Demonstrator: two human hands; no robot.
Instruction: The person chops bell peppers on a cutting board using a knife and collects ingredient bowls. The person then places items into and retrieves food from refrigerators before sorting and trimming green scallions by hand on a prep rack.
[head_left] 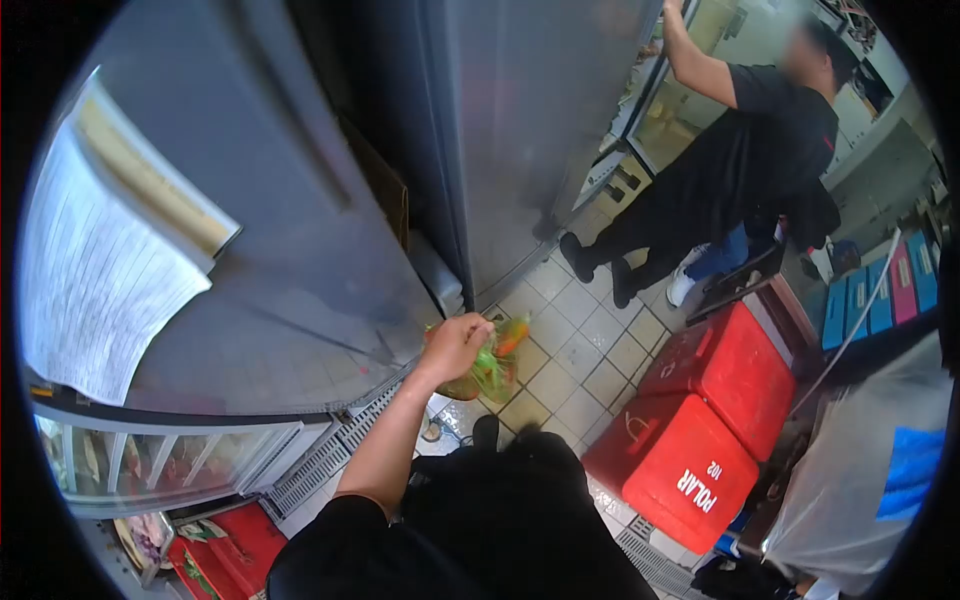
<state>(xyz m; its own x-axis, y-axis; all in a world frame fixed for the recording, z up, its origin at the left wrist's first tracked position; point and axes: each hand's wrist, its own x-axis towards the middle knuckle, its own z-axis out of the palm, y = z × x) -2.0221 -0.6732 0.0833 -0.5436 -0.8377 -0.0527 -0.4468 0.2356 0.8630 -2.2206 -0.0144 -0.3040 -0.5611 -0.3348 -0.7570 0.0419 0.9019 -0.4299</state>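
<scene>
Currently, a clear bag (490, 378) with green and orange contents hangs over the tiled floor (580, 358), near the foot of the steel doors and out in front of the wearer's body. The left hand (457, 348) holds it from above, fingers curled closed around its upper part; the right hand is out of view, so I cannot tell its state. Just below the bag a dark shoe (486, 430) shows on the tiles. To the left, a large door (290, 345) carries a sheet (110, 265) of lined paper, its lower edge curling away from the metal. Beneath that door sits a glass case (170, 462), with a grate (335, 450) in the floor beside it and a red tray (252, 548) in the lower left corner. Beyond the bag stands a second steel door (535, 130). On the right, two red boxes stand side by side, the nearer box (675, 465) marked "POLAR 102", the farther box (742, 375) touching it. Past them, a person (745, 165) in black reaches an arm up to a glass door. Nearer, at the right edge, hangs a clear plastic sheet (845, 490).
</scene>
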